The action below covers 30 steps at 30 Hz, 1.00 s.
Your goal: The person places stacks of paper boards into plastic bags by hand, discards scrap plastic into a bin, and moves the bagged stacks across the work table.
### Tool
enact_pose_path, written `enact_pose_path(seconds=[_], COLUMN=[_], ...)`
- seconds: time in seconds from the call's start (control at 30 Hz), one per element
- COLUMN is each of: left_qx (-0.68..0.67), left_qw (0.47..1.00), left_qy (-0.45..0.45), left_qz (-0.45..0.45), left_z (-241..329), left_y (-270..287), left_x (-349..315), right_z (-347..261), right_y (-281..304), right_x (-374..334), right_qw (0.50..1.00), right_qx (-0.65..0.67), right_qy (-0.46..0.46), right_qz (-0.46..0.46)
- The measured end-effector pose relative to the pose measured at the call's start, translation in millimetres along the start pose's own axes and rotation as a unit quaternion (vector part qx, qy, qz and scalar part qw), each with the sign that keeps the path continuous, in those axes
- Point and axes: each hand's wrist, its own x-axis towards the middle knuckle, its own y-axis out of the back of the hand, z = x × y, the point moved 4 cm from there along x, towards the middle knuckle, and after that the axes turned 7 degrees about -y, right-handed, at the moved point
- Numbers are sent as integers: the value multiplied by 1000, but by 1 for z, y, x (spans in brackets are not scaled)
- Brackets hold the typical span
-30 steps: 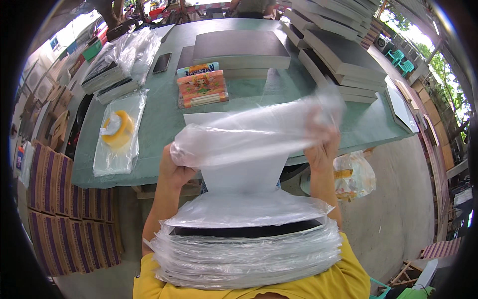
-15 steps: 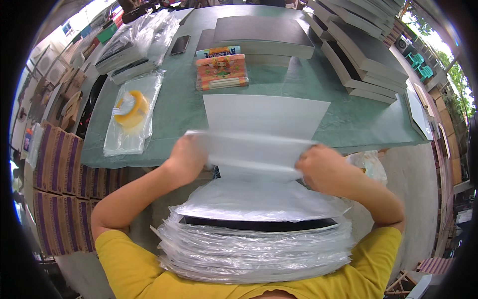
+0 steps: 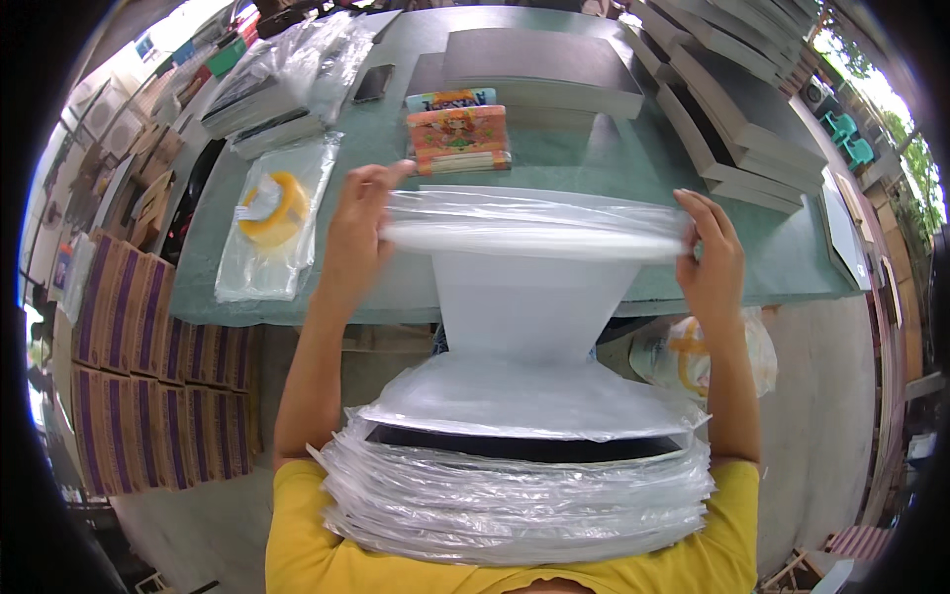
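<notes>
A white board (image 3: pixel 534 302) runs from the stack in front of me out over the near table edge. Across its far end lies a gathered band of transparent plastic sleeve (image 3: pixel 539 223), blurred by motion. My left hand (image 3: pixel 358 233) is closed at the sleeve's left end, thumb and fingers bent around it. At the right end my right hand (image 3: pixel 711 259) grips the plastic with curled fingers; the exact pinch is partly hidden. Close to my chest rises a pile of plastic-wrapped boards (image 3: pixel 524 505), with a dark edge showing near its top.
On the green table (image 3: pixel 376 277) are yellow tape (image 3: pixel 277 220) on flat plastic bags, colourful packets (image 3: pixel 458 137), a phone (image 3: pixel 374 83) and wrapped bundles (image 3: pixel 272 89). Thick dark-topped boards (image 3: pixel 544 61) lie behind; more are stacked right (image 3: pixel 742 109). Cartons (image 3: pixel 148 426) stand at lower left.
Both hands have moved away from me and farther apart, drawing the plastic to the far end of the white board. The sleeve is stretched wider, and my forearms are more upright.
</notes>
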Motion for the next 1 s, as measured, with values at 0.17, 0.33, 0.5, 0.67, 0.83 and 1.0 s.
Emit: enact_pose_path(seconds=[0.17,0.33,0.5,0.67,0.83,1.0], left_qx=[-172,-491,-388,-381,-371,-412], left_qw=[981,821,867,768,743,693], left_qy=[65,280,221,396,447,487], left_qz=[-64,-83,-219,-330,-331,-337], left_z=[-23,-62,-65,-41,-46,-45], left_y=[-12,-13,-72,-131,-114,-123], left_x=[1,-31,-124,-181,-205,-211], right_z=[41,67,132,232,223,188], right_y=[-2,-23,-114,-226,-283,-193], right_x=[6,5,-116,-245,-252,-211], right_qw=[985,759,536,802,923,869], right_qx=[118,524,621,341,-74,200], right_qy=[-65,-215,-388,-249,-140,-419], right_qz=[-111,-321,-420,-423,-350,-173])
